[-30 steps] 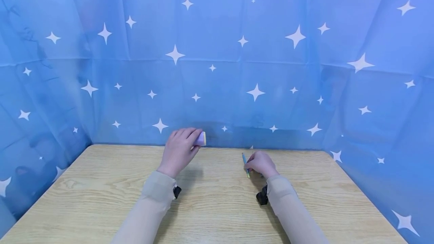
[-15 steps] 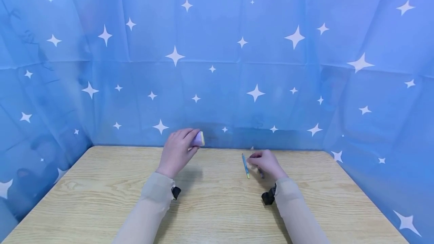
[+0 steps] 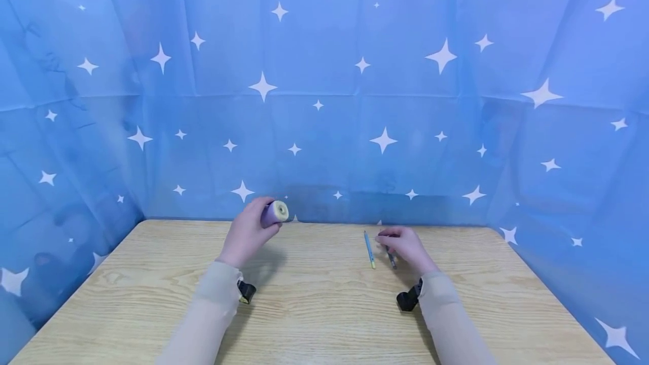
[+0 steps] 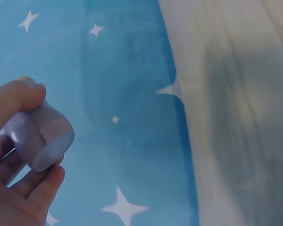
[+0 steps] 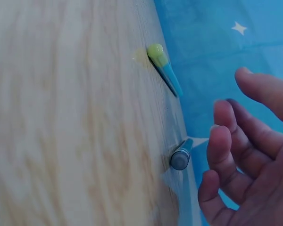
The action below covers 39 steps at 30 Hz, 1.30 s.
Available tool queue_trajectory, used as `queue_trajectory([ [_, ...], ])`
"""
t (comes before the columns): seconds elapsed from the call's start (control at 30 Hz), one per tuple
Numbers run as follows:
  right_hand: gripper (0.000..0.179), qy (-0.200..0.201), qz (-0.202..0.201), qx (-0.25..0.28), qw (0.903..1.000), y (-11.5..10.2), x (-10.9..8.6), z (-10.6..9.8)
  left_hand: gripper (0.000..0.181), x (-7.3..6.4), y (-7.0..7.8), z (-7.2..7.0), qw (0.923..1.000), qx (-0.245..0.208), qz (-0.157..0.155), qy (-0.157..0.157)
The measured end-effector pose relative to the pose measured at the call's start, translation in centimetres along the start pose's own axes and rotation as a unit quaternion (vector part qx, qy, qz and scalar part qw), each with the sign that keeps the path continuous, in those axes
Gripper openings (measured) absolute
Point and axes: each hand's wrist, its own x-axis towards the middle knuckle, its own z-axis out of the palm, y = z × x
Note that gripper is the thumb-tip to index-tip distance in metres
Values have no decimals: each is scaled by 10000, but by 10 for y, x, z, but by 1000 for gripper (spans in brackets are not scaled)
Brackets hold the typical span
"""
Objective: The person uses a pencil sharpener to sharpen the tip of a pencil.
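My left hand (image 3: 249, 234) is raised over the far edge of the table, left of centre. Between thumb and fingers it holds a small lavender pencil sharpener (image 4: 42, 134), whose pale yellow end with a dark hole faces the head camera. Two pencils lie side by side at the table's far right. One is a blue pencil (image 3: 369, 250) with a yellow-green end; the other is a darker pencil (image 5: 181, 159) with a grey end, partly hidden by my right hand (image 3: 405, 246) in the head view. That hand hovers above the darker pencil, thumb apart from its bent fingers, holding nothing.
A pale wood-grain table (image 3: 304, 308) spreads in front of me. A blue curtain (image 3: 324, 145) with white stars stands behind it and along both sides. Small black wrist cameras (image 3: 408, 297) hang under both sleeves.
My right hand has let go of the blue pencil and moved right, over the darker one. My left hand has shifted slightly left and turned the sharpener's yellow end toward me.
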Motion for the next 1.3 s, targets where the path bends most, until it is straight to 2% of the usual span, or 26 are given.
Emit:
queue_trajectory([
  [0.23, 36, -100, 59, -37, 9999, 3, 4, 0, 54, -10, -22, -10, 9994, -219, -261, -75],
  [0.4, 37, -158, 25, -104, 9998, 1, 6, -1, 55, -12, -32, -17, 9983, -318, -490, -45],
  [0.7, 45, -361, -59, 33, 9993, -4, 2, -7, 51, -17, -56, -27, 9935, -474, -982, -318],
  [1.07, 44, -553, -100, -4, 9984, -3, 3, -10, 51, -24, -80, -27, 9792, -896, -1631, -808],
  [1.3, 45, -554, -27, 94, 9984, 0, 4, -9, 54, -28, -88, -25, 9736, -883, -1795, -1101],
])
